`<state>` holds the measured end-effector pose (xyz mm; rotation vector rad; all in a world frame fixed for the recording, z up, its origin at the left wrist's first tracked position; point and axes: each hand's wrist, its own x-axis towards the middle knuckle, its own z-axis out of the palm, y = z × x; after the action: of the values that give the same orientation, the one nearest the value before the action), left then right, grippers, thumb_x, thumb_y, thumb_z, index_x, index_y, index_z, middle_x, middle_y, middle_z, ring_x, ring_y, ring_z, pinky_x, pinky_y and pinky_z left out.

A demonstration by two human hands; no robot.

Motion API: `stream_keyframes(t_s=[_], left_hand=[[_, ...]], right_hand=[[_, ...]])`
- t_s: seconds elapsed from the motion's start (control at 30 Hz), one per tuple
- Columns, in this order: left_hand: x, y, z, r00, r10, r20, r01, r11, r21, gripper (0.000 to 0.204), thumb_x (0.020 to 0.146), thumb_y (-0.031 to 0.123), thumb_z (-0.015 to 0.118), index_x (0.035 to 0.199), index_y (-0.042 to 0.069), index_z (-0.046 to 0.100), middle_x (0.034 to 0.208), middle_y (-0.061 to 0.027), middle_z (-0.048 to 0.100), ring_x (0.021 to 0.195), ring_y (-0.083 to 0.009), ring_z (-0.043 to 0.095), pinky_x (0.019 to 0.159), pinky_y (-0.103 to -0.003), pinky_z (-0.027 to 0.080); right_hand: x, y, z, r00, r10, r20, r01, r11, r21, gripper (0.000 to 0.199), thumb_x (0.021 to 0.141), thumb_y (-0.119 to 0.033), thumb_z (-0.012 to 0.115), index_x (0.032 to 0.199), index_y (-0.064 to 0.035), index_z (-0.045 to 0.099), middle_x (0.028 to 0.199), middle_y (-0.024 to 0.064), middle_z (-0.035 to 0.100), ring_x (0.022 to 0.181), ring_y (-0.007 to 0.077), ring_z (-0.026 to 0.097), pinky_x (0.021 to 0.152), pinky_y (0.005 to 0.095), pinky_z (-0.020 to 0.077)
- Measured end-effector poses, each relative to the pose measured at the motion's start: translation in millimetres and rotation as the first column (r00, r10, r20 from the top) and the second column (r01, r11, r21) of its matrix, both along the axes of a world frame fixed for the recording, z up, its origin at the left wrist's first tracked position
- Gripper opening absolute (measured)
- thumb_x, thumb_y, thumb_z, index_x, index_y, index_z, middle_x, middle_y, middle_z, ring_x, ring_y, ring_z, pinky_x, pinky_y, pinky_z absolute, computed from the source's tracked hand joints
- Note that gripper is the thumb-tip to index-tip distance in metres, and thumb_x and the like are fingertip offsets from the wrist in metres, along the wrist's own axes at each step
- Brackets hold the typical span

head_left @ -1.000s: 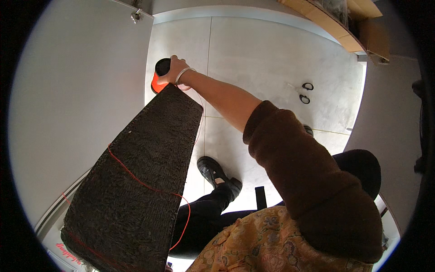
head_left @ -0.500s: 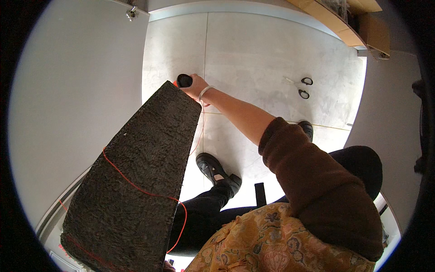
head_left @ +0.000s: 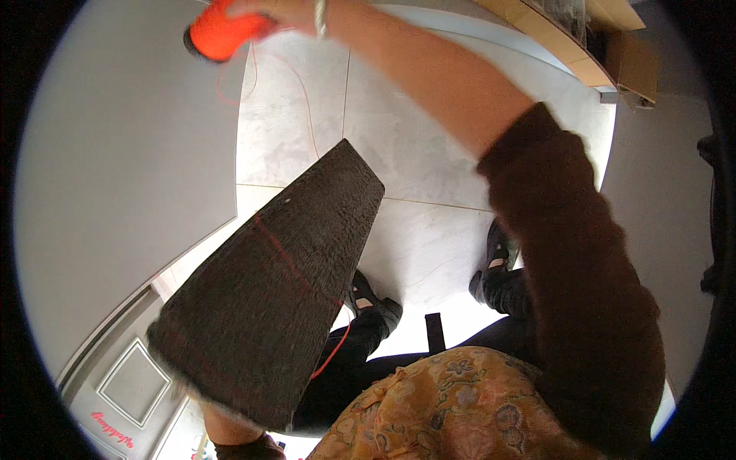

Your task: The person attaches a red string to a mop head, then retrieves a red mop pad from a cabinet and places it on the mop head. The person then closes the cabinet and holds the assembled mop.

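A long dark block (head_left: 261, 284) with a rough, fibrous face slants across the view, its narrower-looking end pointing away. My left forearm (head_left: 230, 425) runs in under its near end; the hand holds the block from below, and its fingers are hidden. A red string (head_left: 285, 257) crosses the block's face and loops off its right edge. At the upper left, high beyond the block's far end, my right hand (head_left: 264, 11) is closed around an orange-red spool of string (head_left: 222, 32) with a dark end. Loose string hangs from the spool toward the block; motion blurs the hand.
A pale grey panel (head_left: 138, 138) stands along the left, another (head_left: 652, 207) on the right. An opened cardboard box (head_left: 598, 46) juts in at the upper right. Below is the light tiled floor (head_left: 414, 161), with my feet in black shoes (head_left: 372, 299).
My right hand has swung up and left with the spool, away from the block's far end. The block has shifted right. My right arm now covers the scissors on the floor.
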<state>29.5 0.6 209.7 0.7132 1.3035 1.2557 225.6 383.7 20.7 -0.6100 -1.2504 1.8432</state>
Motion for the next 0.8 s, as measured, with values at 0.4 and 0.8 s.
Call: stream_keyframes(t_s=[0.4, 0.8], left_hand=[[-32, 25, -58, 0.874, 0.014, 0.486, 0.08, 0.982, -0.171, 0.046, 0.092, 0.032, 0.049, 0.127, 0.001, 0.051, 0.127, -0.0184, 0.054, 0.114, -0.0345, 0.054, 0.097, -0.048, 0.045], [-45, 21, -66, 0.881, 0.219, 0.42, -0.167, 0.973, -0.157, 0.045, 0.094, 0.023, 0.039, 0.134, 0.004, 0.044, 0.131, -0.0174, 0.051, 0.12, -0.0304, 0.051, 0.101, -0.046, 0.043]], right_hand=[[231, -75, 111, 0.607, -0.467, 0.643, 0.185, 0.87, 0.457, 0.044, 0.074, -0.022, 0.072, 0.11, -0.0007, 0.059, 0.096, 0.013, 0.065, 0.083, 0.0213, 0.063, 0.07, 0.0322, 0.0528], [231, -256, -46, -0.122, -0.129, 0.984, -0.696, 0.718, 0.008, 0.107, 0.057, -0.034, 0.086, 0.14, -0.0049, 0.025, 0.129, 0.0229, 0.04, 0.105, 0.0398, 0.054, 0.08, 0.0438, 0.054]])
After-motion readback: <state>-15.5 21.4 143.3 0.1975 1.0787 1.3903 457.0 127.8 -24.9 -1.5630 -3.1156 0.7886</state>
